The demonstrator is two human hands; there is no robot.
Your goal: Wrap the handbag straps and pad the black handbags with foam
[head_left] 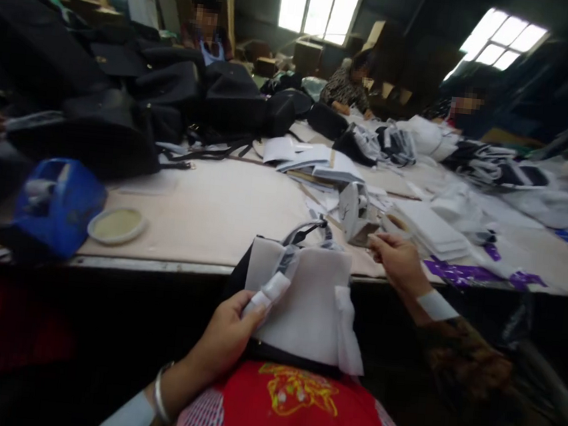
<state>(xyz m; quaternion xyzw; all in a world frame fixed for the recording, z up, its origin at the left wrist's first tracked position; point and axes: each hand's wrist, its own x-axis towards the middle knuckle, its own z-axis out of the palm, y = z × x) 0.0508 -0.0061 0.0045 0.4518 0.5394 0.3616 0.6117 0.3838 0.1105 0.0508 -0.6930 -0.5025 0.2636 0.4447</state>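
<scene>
A black handbag (241, 272) leans upright on my lap against the table edge, its front covered by a white foam sheet (309, 296). My left hand (233, 325) is closed on a strip of white foam wrap (272, 291) around the bag's handle. Clear plastic covers the handle's upper part. A second foam strip (347, 333) hangs at the bag's right side. Over the table, my right hand (397, 261) pinches at the mouth of a white tape dispenser (354, 213); the tape between its fingertips hardly shows.
A blue tape dispenser (67, 202) and a round lid (117, 225) stand at the left table edge. Black bags (103, 108) pile up behind them. White sheets (314, 159), a tape roll (396, 225) and purple tape (463, 274) lie about. Several people sit across the table (229, 208).
</scene>
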